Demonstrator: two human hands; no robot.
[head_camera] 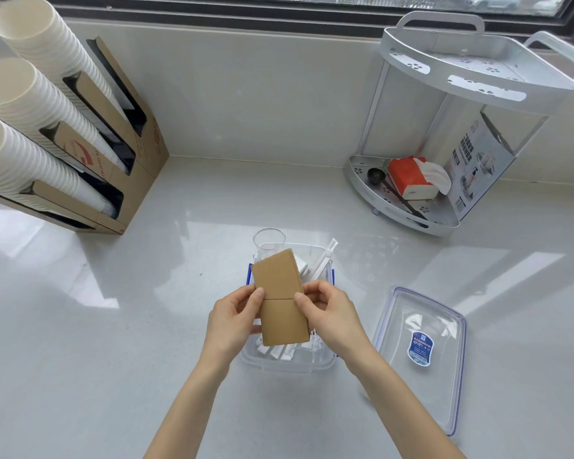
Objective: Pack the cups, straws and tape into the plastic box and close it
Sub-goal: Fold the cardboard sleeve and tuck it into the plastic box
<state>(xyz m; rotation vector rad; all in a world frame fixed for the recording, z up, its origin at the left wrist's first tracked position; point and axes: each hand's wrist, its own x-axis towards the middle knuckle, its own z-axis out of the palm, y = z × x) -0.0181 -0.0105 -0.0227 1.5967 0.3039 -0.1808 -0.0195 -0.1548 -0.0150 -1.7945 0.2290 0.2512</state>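
A clear plastic box (315,367) with blue clips stands on the counter right in front of me. Over it I hold a flat stack of brown cardboard cup sleeves (280,298), gripped at its left edge by my left hand (234,318) and at its right edge by my right hand (328,309). Inside the box lie white wrapped straws (323,261), some poking out at the far right. A clear plastic cup (269,240) stands at the box's far left corner. The box's lid (421,356) lies upside down to the right. No tape is visible.
A cardboard dispenser (123,144) with three long stacks of white paper cups (34,94) stands at the left. A white two-tier corner rack (444,134) at the back right holds a tissue pack (408,175), a black scoop and a printed carton. A window ledge runs behind.
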